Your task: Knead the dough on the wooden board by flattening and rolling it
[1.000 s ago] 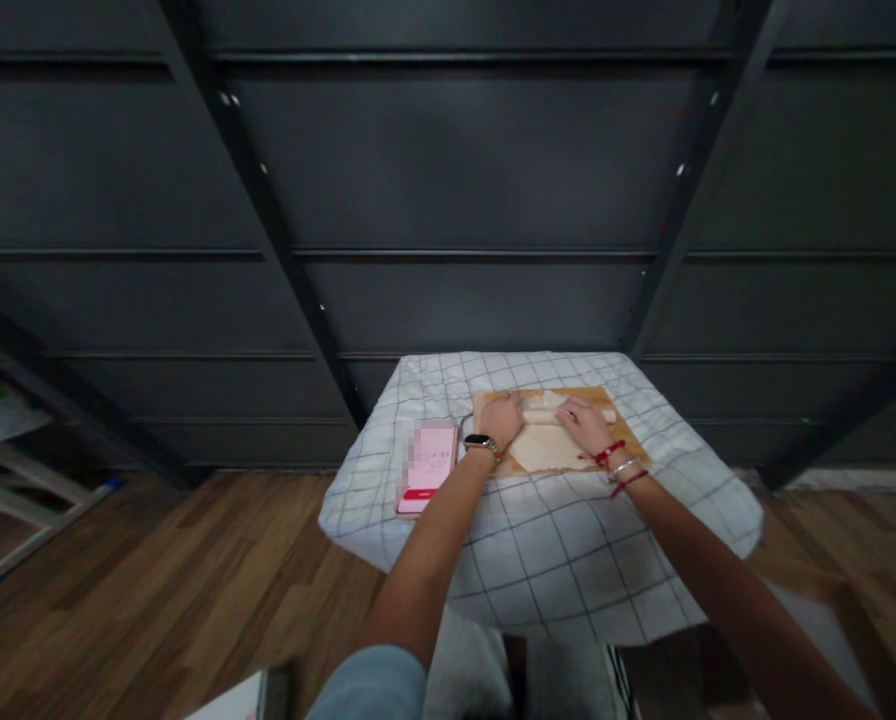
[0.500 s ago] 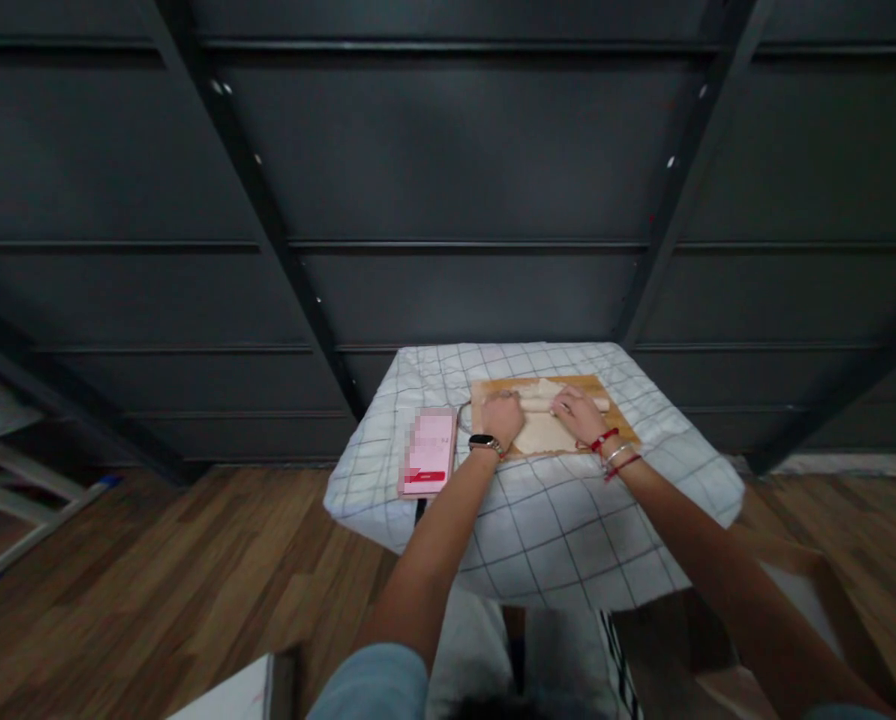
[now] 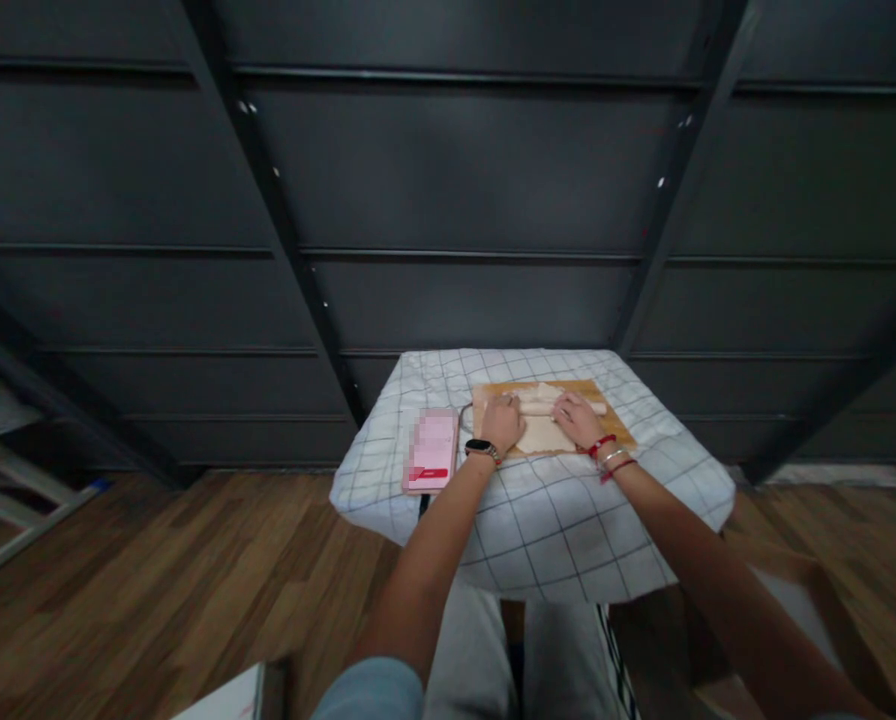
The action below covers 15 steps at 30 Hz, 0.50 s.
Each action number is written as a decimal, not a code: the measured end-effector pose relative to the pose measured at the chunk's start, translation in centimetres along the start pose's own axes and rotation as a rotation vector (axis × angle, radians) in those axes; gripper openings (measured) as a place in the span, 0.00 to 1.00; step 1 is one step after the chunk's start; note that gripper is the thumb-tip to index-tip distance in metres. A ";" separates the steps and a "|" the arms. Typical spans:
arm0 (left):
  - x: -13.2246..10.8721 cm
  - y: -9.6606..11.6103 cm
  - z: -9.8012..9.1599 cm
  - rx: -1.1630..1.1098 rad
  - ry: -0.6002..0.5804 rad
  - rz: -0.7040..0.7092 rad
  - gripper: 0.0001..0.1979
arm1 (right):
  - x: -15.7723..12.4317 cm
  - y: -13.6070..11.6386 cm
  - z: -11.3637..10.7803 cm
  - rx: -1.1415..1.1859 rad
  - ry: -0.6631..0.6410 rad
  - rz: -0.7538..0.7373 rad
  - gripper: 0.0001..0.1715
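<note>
Creased, matt cloth (image 3: 553, 535) formed the surface, hanging loose at its front edge. Toward the far edge, the board (image 3: 617, 432) looked like dull wood; on it the rolling pin (image 3: 536, 408) seemed smooth, pale wood, the dough (image 3: 545, 436) matt, rough along its rim. Near the left edge, the phone (image 3: 437, 440) had a smooth, flat screen. The watch face (image 3: 479, 446) was glossy, the bangle (image 3: 614, 456) shiny metal, the floor (image 3: 193, 560) wood-grained, the wall panels (image 3: 463, 170) dark, satiny metal.

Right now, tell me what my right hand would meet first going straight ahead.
Past the rolling pin it rests on, your right hand would probably meet the dough lying just beyond, though the exact depth is unclear.
</note>
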<state>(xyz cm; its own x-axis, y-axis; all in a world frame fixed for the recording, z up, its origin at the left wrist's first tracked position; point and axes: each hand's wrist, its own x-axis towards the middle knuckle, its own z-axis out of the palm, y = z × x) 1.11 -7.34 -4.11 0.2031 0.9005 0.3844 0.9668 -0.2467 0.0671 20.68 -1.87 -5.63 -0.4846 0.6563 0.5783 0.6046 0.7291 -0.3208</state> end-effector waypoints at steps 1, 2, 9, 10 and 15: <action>-0.1 0.0 0.1 -0.005 0.008 0.000 0.16 | 0.0 0.0 0.0 0.012 0.006 0.000 0.12; -0.2 0.0 0.2 -0.009 0.015 -0.002 0.16 | 0.0 0.0 0.0 0.018 0.008 0.001 0.12; -0.7 0.3 0.4 -0.050 0.067 -0.007 0.18 | -0.5 -0.4 0.4 0.006 0.061 -0.013 0.13; -0.8 0.3 0.4 -0.051 0.071 -0.003 0.18 | -0.6 -0.5 0.3 0.007 0.058 -0.014 0.13; -1.2 0.4 0.3 -0.028 0.101 0.008 0.18 | 0.3 -0.7 -1.4 0.044 -0.050 0.120 0.15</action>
<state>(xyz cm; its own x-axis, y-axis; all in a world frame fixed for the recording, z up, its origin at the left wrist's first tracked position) 1.29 -8.37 -4.81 0.1932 0.8581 0.4757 0.9601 -0.2653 0.0887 20.96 -2.47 -4.20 -0.4421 0.7471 0.4964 0.6318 0.6522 -0.4189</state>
